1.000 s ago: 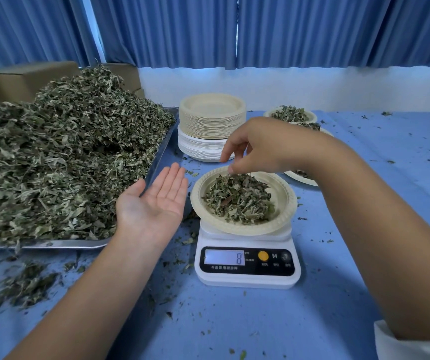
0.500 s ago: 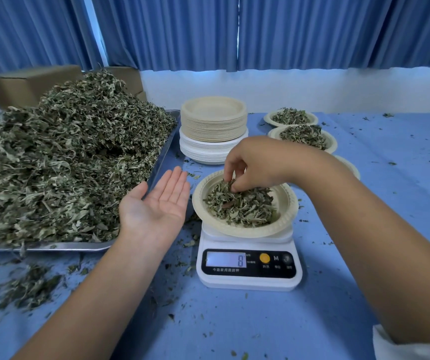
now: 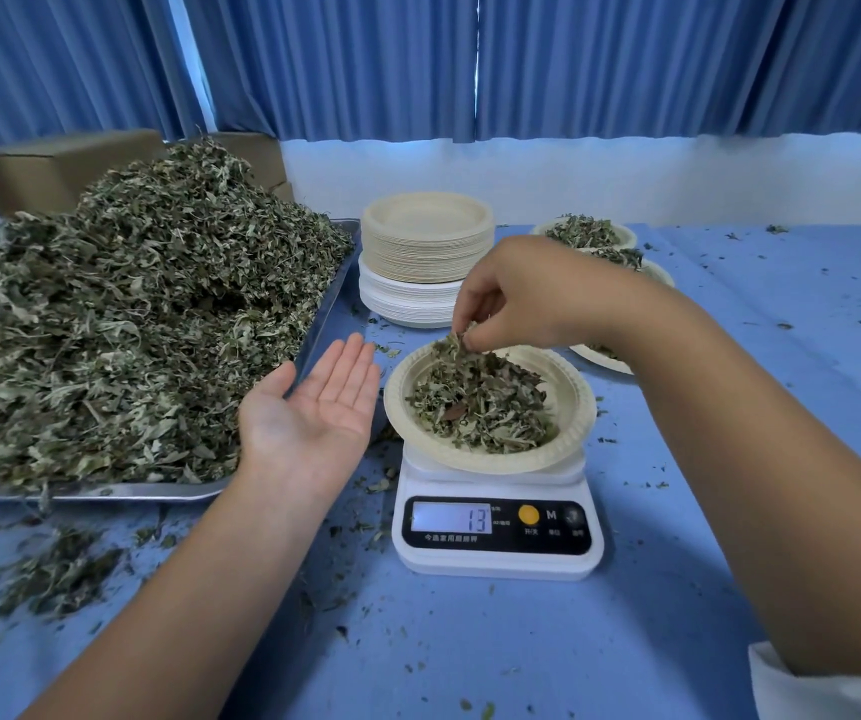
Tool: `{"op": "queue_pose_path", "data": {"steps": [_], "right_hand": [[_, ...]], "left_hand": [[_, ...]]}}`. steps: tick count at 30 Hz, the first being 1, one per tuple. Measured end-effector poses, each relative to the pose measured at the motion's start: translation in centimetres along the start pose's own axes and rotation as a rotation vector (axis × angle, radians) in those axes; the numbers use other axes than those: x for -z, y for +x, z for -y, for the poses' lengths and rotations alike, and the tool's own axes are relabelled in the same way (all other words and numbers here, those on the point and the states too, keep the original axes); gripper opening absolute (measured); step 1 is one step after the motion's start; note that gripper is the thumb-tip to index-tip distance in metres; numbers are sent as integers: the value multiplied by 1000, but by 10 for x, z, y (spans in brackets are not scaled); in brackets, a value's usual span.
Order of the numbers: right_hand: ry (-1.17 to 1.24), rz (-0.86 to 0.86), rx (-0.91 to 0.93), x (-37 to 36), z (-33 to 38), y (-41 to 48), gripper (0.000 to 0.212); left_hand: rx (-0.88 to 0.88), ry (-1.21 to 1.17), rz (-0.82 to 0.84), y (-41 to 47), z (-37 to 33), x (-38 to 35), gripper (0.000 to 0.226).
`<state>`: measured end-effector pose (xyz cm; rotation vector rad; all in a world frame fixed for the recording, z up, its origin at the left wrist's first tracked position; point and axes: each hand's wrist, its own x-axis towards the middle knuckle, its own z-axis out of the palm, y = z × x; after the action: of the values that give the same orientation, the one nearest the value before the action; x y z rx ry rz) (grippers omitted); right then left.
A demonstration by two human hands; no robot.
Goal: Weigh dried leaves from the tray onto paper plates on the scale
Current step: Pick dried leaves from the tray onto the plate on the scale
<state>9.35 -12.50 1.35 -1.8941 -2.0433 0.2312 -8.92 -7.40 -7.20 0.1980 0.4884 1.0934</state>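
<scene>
Nearest me, the scale (image 3: 496, 532) reads 13. A paper plate (image 3: 578, 407) sits on its platform, well heaped. The left hand (image 3: 314, 413) lies just beside the plate, palm up, fingers straight, holding nothing. Over the plate's far rim the right hand (image 3: 521, 298) pinches a tuft of leaves (image 3: 457, 341) between thumb and fingertips. I judge this portion is being adjusted to weight. Beyond, the tray (image 3: 106, 494) is piled high with dried leaves (image 3: 132, 314). A tall stack of empty plates (image 3: 425, 252) stands by it, and only a few filled plates (image 3: 625, 241) sit behind, so most of the job looks left to do.

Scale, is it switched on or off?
On. The scale has its display lit, reading 13, under the paper plate of dried leaves.
</scene>
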Motion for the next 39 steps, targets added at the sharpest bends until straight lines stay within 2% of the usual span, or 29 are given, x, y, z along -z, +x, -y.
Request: {"op": "queue_pose_path", "data": {"steps": [8, 27, 39], "right_hand": [[106, -83, 25, 21, -2, -10, 9], [45, 23, -22, 11, 2, -8, 8], [130, -200, 79, -18, 33, 5, 9]], "left_hand": [[7, -1, 8, -1, -1, 0, 46], [14, -10, 7, 1, -1, 2, 45], [47, -23, -16, 0, 1, -1, 45]]}}
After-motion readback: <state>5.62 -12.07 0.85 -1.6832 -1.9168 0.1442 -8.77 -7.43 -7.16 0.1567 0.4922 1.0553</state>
